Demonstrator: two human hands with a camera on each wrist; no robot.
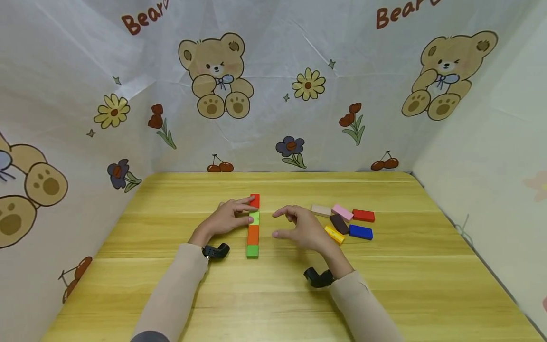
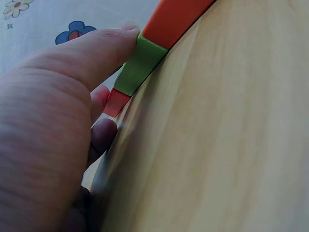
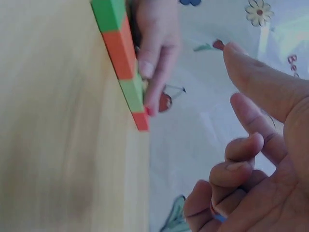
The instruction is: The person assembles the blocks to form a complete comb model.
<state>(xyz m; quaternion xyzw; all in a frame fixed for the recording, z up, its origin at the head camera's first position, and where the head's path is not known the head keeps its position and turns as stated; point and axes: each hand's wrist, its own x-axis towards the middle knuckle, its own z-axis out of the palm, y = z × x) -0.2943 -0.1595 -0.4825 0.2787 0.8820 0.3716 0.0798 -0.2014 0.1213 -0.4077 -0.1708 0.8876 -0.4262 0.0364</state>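
A straight row of wooden blocks lies on the table: a red block at the far end, then a light green block, an orange block and a green block nearest me. From the left side, my left hand touches the row, its fingers fairly straight over the red and light green blocks. Its thumb rests against the light green block in the left wrist view. To the right of the row, my right hand hovers apart from it, holding nothing, with thumb and index finger spread.
Beyond my right hand lies a loose group: a beige block, a pink block, another red block, a dark brown block, a yellow block and a blue block. A printed cloth hangs behind the table.
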